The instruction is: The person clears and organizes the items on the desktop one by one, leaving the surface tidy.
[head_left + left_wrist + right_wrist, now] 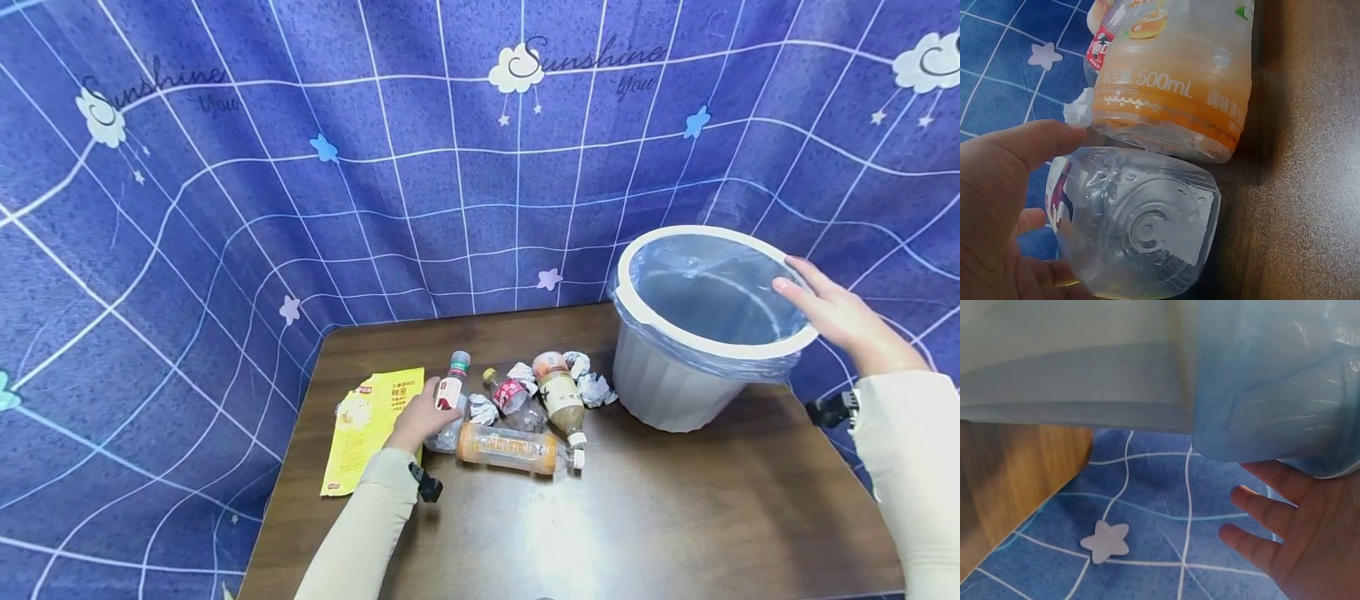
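Observation:
My left hand [420, 417] has its thumb and fingers around a clear plastic bottle [450, 396] with a red-and-white label and a teal cap. In the left wrist view the bottle's base [1147, 228] faces the camera, and my thumb lies along one side. Right by it lies an orange-labelled bottle [506, 448] marked 500mL, its white cap pointing right. My right hand [840, 317] is at the right rim of a white bin [667, 392] lined with a blue bag [1266, 387]. Its fingers [1266, 509] are spread and fairly straight just outside the rim.
A yellow packet [371, 433] lies flat on the left of the brown table [637, 517]. Between it and the bin are a red-labelled bottle [510, 396], a bottle of brownish liquid [562, 400] and several crumpled papers [596, 389]. A blue curtain [480, 183] hangs behind.

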### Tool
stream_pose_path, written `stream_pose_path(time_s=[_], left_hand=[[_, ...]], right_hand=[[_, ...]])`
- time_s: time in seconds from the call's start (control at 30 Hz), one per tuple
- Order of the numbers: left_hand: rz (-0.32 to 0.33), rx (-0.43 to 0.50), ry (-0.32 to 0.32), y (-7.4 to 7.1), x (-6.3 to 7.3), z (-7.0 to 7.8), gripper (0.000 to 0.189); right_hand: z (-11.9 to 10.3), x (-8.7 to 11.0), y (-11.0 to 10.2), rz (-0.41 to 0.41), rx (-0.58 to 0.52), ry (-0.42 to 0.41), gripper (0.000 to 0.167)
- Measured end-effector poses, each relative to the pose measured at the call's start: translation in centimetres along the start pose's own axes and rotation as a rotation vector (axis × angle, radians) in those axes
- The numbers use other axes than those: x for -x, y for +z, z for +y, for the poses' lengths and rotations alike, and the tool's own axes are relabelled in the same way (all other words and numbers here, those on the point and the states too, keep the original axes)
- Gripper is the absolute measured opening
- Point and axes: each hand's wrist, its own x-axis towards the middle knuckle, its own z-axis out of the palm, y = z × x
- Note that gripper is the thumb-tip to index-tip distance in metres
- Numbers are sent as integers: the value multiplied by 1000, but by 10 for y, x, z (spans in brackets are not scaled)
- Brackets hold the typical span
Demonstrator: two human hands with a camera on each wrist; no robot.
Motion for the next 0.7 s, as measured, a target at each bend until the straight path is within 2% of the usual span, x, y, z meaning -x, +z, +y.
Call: stream_pose_path(time_s=[0.3,0.5,0.7], left_hand=[[-3,4,18,-2,-1,-2,87],[1,-40,8,-6,-6,-3,85],[34,-48,56,-10,-7,-2,79]], right_hand=[[-10,-9,5,-16,15,-17,77],[-11,-12,7,-21,27,-16,78],[-14,-11,9,-13,40,-10,79]])
